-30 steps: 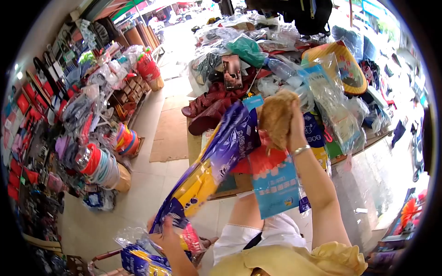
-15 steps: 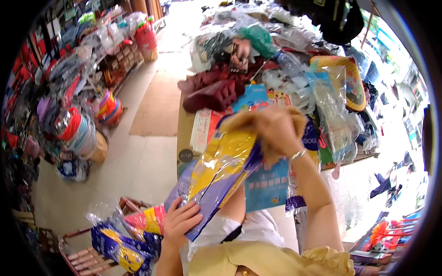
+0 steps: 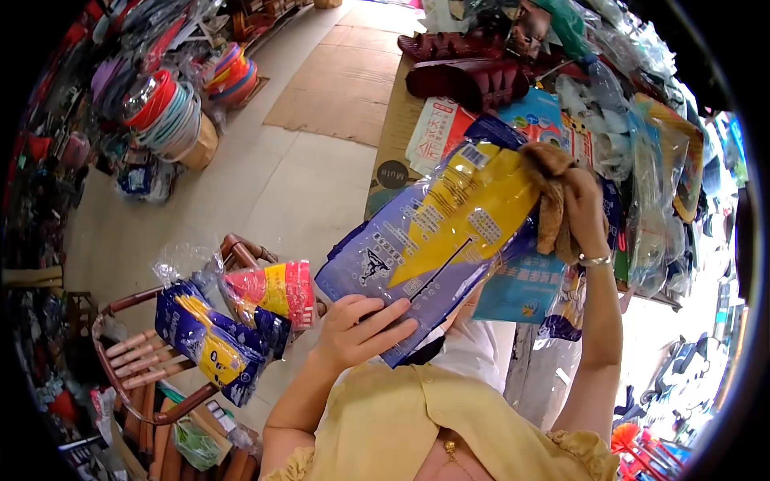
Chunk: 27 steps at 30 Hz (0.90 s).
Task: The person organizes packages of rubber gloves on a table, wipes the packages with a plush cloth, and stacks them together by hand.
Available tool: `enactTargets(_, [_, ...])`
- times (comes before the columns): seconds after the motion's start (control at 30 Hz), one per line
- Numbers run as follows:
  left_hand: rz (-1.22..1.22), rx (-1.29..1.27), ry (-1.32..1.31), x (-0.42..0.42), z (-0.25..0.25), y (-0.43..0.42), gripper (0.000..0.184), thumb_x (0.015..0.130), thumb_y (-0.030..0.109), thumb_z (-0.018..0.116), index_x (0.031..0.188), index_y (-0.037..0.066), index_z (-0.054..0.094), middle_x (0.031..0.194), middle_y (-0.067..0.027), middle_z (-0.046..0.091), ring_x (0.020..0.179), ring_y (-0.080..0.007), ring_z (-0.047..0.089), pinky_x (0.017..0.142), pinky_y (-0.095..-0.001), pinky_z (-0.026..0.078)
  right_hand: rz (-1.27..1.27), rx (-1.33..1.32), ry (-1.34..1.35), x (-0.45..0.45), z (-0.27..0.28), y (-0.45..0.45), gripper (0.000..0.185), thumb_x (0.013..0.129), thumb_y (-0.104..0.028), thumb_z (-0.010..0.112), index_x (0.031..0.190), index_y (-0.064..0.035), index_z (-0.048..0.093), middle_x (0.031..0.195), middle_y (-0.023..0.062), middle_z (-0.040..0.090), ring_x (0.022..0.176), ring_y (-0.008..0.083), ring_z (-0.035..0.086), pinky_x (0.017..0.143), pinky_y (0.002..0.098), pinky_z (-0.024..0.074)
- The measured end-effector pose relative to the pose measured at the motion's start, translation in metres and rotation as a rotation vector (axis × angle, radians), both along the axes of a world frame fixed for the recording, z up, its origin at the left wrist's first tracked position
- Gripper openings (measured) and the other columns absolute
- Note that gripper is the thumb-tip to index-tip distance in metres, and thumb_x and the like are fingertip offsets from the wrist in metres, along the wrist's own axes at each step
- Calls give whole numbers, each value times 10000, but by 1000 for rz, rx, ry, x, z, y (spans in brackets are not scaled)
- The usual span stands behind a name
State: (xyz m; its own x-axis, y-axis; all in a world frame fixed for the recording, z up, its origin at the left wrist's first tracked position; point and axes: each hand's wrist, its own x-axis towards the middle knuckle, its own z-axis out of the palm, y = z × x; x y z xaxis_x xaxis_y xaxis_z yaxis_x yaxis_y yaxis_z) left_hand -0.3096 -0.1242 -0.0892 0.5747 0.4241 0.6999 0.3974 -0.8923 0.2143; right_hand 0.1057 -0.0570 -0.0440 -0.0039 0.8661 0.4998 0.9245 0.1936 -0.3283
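A purple and yellow plastic package (image 3: 437, 232) lies slanted in front of my body. My left hand (image 3: 365, 327) grips its lower left end, fingers on top. My right hand (image 3: 584, 210) is closed on a brown cloth (image 3: 553, 200), which touches the package's upper right end. Beneath them a blue package (image 3: 520, 290) hangs at the table edge. Beyond the purple package are a red and white packet (image 3: 437, 128) and dark red sandals (image 3: 473, 80).
At lower left, a wooden chair (image 3: 138, 301) holds purple-yellow packages (image 3: 210, 341) and a pink-yellow packet (image 3: 277, 293). Stacked basins (image 3: 164, 112) stand on the floor at left. Clear plastic bags (image 3: 654, 184) cover the table's right side. Cardboard (image 3: 333, 84) lies on the floor.
The view has turned down and left. The purple package has come flatter, with its printed back up. My right hand has drawn the brown cloth to the package's upper right end.
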Motion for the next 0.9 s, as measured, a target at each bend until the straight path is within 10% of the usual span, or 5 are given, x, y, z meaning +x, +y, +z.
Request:
enactTargets(0.17, [138,42,-48,4,-17,-11,285,701,177,658,944,305,739,1016,40,600,875,-174,498,825,-345,390,-123,150,476,-25,54,-20,162,846,-35,605,984,47,629,903,140,616,869,289,602,829,363,478])
enactTargets(0.37, [124,-36,-101,6,-25,-18,283,683,167,681,932,288,744,987,40,603,906,-173,530,875,-357,382,776,-80,25,-175,43,-37,342,745,-309,737,1048,-167,670,1098,90,565,1153,294,500,991,535,352])
enactTargets(0.67, [147,-72,-81,2,-22,-16,247,695,173,660,899,286,740,975,53,597,930,-162,536,932,-397,360,277,177,-339,-143,18,6,194,763,-230,642,949,-175,635,1078,29,574,1162,213,495,987,446,332])
enactTargets(0.9, [353,-52,-227,0,-38,-29,163,689,221,756,832,298,748,1012,-7,471,1042,-260,425,935,-419,345,869,26,-142,-233,-8,-33,189,814,-274,614,958,-153,630,1125,66,570,1245,239,463,1027,473,347])
